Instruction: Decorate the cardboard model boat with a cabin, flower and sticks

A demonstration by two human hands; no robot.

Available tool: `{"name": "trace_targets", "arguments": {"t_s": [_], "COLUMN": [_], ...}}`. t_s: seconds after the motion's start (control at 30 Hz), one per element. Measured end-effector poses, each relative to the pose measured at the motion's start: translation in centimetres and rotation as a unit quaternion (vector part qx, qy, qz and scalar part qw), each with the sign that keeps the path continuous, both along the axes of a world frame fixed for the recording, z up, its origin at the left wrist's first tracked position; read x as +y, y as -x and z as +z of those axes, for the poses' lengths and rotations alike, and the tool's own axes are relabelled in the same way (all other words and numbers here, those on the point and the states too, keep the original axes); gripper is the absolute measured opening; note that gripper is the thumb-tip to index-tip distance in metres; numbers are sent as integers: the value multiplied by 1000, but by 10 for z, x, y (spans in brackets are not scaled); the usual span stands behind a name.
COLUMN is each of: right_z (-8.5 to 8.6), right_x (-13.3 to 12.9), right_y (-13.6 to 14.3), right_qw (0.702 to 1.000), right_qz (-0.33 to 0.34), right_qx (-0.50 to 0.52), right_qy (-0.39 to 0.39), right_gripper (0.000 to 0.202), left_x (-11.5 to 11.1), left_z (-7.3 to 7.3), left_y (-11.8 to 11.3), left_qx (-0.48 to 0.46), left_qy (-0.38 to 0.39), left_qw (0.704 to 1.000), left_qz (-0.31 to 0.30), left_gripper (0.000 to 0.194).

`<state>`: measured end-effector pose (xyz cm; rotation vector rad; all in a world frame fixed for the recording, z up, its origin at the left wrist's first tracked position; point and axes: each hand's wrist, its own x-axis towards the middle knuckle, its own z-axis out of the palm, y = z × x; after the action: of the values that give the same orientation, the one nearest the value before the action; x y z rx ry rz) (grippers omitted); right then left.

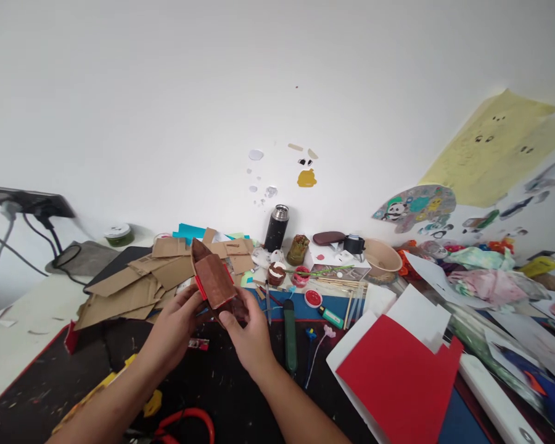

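Note:
Between my two hands is a small brown model boat (214, 279) with a curved brown roof and red strips along its sides. It is raised above the dark mat (240, 394), its pointed end tilted up and away. My left hand (181, 317) grips the near left side, fingers curled round the hull. On the right side my right hand (248, 327) holds the lower end, thumb along the near edge. Some of the fingers are hidden behind the boat.
Cardboard pieces (134, 280) pile up at back left. A black bottle (276, 228) stands by the wall. Right of my hands lie a green cutter (289, 336), a red paint pot (313, 298) and red card (398, 376). Red-handled scissors (189, 416) lie at the front.

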<state>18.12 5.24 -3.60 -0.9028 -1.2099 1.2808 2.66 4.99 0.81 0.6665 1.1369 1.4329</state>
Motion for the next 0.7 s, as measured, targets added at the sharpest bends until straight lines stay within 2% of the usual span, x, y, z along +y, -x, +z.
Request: {"name": "trace_targets", "arguments": {"t_s": [0.13, 0.47, 0.57, 0.7], "right_z": [-1, 2, 0, -3], "right_x": [-1, -4, -4, -4], "right_y": [0, 0, 0, -2], "right_qw": [1000, 999, 999, 1000], "right_qz": [6, -8, -10, 15], "right_qx": [-17, -31, -34, -27], "right_qy": [5, -17, -11, -7], "right_gripper": [53, 47, 47, 53], "left_x": [-2, -10, -12, -12], "left_z": [-2, -10, -11, -10], "left_y": [-5, -9, -8, -2], "left_qx": [12, 12, -2, -7], "left_qy": [5, 3, 10, 22], "left_qw": [1000, 1000, 1000, 1000], "left_qz": [-4, 13, 10, 3], "left_gripper": [66, 79, 75, 58]}}
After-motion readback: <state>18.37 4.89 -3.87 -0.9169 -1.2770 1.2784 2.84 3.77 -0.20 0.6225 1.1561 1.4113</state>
